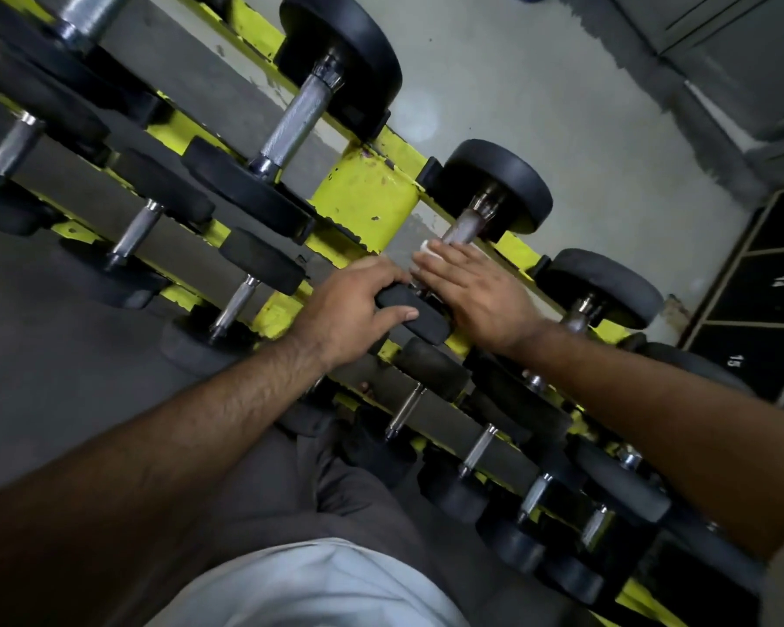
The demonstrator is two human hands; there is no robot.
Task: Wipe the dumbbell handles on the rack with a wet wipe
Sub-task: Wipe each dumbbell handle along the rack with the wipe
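A single head-worn camera looks steeply down and forward, tilted so the yellow rack runs diagonally across the frame. It sits close above both forearms, with the floor beyond and the wearer's shirt at the bottom edge.

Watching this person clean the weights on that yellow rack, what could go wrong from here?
The left hand grips the near black end of the dumbbell; if that weight rolls, fingers might get pinched against the rack. The right hand presses the wet wipe on the handle with flat fingers, so the wipe could slip off. A damp handle may also turn slippery.
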